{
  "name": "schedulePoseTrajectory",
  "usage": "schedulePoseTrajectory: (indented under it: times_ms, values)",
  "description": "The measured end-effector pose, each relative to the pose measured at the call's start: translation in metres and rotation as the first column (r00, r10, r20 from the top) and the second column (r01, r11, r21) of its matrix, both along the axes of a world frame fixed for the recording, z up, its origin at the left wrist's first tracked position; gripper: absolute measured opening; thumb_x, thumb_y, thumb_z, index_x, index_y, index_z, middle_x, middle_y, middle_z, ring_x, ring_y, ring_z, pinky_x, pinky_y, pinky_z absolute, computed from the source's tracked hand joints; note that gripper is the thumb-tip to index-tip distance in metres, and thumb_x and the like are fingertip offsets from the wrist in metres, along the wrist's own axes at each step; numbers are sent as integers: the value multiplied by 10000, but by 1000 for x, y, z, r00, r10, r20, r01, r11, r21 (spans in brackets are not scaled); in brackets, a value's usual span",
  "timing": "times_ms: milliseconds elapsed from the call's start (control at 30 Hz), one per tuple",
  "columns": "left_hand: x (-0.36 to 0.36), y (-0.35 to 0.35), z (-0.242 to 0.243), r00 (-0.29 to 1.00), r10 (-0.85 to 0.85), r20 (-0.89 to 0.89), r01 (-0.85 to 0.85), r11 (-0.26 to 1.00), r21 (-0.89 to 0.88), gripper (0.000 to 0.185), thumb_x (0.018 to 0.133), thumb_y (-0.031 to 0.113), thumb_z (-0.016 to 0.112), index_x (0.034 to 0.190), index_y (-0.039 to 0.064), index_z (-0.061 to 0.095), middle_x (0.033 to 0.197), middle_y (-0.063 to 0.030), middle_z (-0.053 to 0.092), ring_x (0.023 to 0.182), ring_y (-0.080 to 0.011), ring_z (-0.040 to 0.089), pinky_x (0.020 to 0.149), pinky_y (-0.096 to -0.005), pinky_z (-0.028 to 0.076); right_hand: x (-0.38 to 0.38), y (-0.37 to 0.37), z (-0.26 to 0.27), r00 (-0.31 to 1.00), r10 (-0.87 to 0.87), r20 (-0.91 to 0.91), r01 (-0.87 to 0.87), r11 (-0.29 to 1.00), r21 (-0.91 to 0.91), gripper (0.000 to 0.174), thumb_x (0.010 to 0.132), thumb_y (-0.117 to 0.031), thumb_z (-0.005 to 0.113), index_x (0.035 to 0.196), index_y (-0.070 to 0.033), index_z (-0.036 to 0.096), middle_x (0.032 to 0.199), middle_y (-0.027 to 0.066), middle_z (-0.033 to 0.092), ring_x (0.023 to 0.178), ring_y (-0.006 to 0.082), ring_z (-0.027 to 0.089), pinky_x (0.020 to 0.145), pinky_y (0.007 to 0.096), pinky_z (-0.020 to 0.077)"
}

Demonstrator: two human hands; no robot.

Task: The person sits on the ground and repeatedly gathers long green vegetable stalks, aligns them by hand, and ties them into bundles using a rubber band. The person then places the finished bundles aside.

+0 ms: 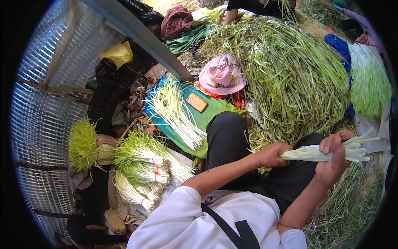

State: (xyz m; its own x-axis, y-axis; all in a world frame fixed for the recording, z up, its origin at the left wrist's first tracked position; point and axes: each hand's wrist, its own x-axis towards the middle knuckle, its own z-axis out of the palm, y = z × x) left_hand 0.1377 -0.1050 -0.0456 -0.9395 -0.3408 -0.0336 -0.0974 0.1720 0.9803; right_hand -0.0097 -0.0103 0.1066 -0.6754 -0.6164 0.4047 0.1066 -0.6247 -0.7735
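A small bunch of pale, chive-like stalks (301, 153) lies across both my hands, above my dark-trousered lap. My left hand (275, 154) is closed round its left part, and the leafy end there is mostly hidden. Nearer the white cut ends, my right hand (335, 151) grips the same bunch between fingers and thumb. A few stalk ends stick out unevenly past the right hand. Left of my knee, loose long stalks (174, 113) lie on a green and blue sheet (213, 113). Several bundles (146, 174) tied with red bands rest farther left.
A large heap of unsorted stalks (289, 74) rises ahead. A pink hat (221, 76) and an orange phone (196, 102) lie near it. A metal post (140, 37) slants down at left. Another person's hand (266, 1) holds stalks at the top. Pale-green stalks (368, 81) lie far right.
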Motion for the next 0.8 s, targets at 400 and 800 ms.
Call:
schedulePoseTrajectory:
  times_ms: [400, 800]
  values:
    - [0, 21, -22, 920, 368, -136, -391, 886, -249, 242, 792, 193, 751, 909, 74, 576, 855, -156, 632, 843, -422, 634, 722, -472, 504, 30, -6, -17, 987, 31, -160, 11, 966, 259, 290, 722, 80, 710, 961, -49, 609, 865, 44, 558, 789, 139, 530, 747, 280, 446]
    - [-33, 22, -8, 923, 337, -186, -372, 906, -203, 287, 801, 207, 773, 1005, 96, 605, 903, -144, 654, 892, -393, 665, 746, -442, 527, 13, -2, 11, 982, -108, -154, 102, 994, -41, 206, 863, -14, 685, 1030, 2, 565, 831, 76, 521, 633, 117, 497, 588, 263, 440]
